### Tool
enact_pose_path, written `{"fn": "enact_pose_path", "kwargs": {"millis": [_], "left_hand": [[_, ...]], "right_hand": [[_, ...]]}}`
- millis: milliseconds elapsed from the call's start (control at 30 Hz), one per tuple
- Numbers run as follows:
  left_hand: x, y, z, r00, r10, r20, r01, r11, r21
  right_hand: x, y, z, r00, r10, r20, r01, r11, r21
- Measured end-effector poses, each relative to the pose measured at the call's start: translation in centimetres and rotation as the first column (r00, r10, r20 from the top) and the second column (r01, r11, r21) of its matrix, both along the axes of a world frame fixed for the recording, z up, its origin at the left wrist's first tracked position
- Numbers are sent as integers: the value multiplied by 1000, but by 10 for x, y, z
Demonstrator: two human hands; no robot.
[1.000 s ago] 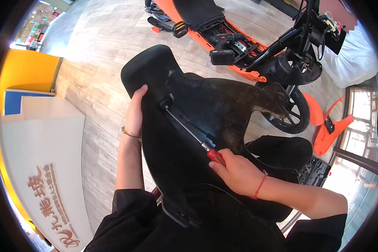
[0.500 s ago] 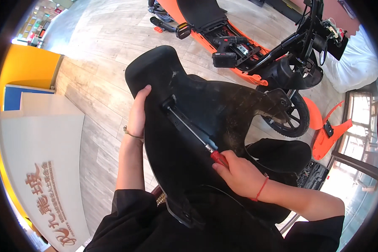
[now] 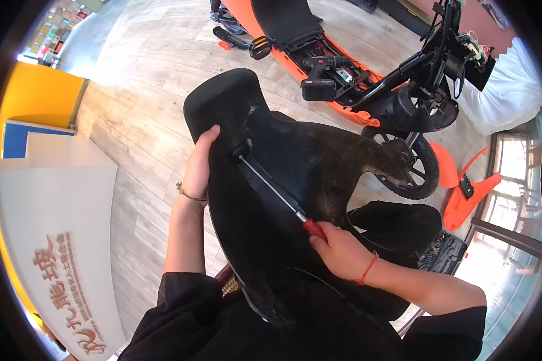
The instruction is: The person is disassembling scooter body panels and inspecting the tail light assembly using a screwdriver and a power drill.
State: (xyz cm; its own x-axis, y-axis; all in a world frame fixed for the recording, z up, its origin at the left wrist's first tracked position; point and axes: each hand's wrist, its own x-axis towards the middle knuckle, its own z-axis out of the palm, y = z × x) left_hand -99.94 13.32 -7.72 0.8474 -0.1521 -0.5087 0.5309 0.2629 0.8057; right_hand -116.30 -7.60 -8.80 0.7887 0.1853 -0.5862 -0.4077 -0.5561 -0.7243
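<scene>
A large curved black plastic panel (image 3: 325, 156), which looks like a scooter body cover, rests across my lap, tilted, with scuffs and dusty marks. Closed round its left edge is my left hand (image 3: 197, 163), its thumb on the near face and the other fingers hidden behind. My right hand (image 3: 344, 251) grips the red handle of a long-shafted screwdriver (image 3: 311, 228). The shaft slants up and left across the panel, and its tip meets a small recess near my left thumb. Whether a screw sits there cannot be made out.
A partly stripped orange and black scooter (image 3: 367, 78) stands ahead, with a cordless drill (image 3: 319, 87) on its frame. Orange body parts (image 3: 471, 195) lie at the right, near an open tool case (image 3: 442, 256). A white sign board (image 3: 60, 240) stands at the left.
The panel has shifted very slightly against the background as the view moved a little. Both hands keep their grips, and the screwdriver tip stays at the same recess.
</scene>
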Motion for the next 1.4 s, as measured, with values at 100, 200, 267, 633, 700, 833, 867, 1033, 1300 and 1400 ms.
{"fn": "enact_pose_path", "kwargs": {"millis": [100, 200, 267, 633, 700, 833, 867, 1033, 1300, 1400], "left_hand": [[0, 0, -1, 999, 20, -25, -19, 1000, 15], [1, 0, -2, 999, -5, -38, 5, 1000, -8], [3, 0, -3, 997, -27, -67, 26, 1000, -6], [3, -4, -7, 998, -56, -40, 54, 997, -49], [2, -6, -10, 998, -52, -27, 51, 997, -51], [2, -7, -14, 998, -58, -33, 57, 998, -37], [2, -7, -15, 998, -43, -34, 41, 998, -42], [2, -4, -13, 998, -64, -20, 63, 996, -65], [3, -16, -6, 998, -52, -43, 51, 999, -13], [3, -18, -5, 996, -72, -50, 70, 996, -48]], "right_hand": [[4, -3, 1, 988, 12, -157, 1, 996, 84], [7, -1, 3, 990, 73, -119, -61, 993, 97], [7, 1, 3, 989, 146, -4, -146, 989, -35], [-1, -1, -5, 990, -60, -125, 76, 989, 129], [2, -2, -5, 958, -99, -269, 158, 965, 209], [10, -5, -3, 607, -147, -781, 601, 727, 331], [10, -5, -3, 676, -127, -726, 534, 763, 364], [2, 3, -5, 910, -231, -344, 324, 914, 244], [-9, 5, -10, 973, -167, 160, 189, 973, -135], [-8, 6, -8, 860, -409, -303, 479, 853, 207]]}}
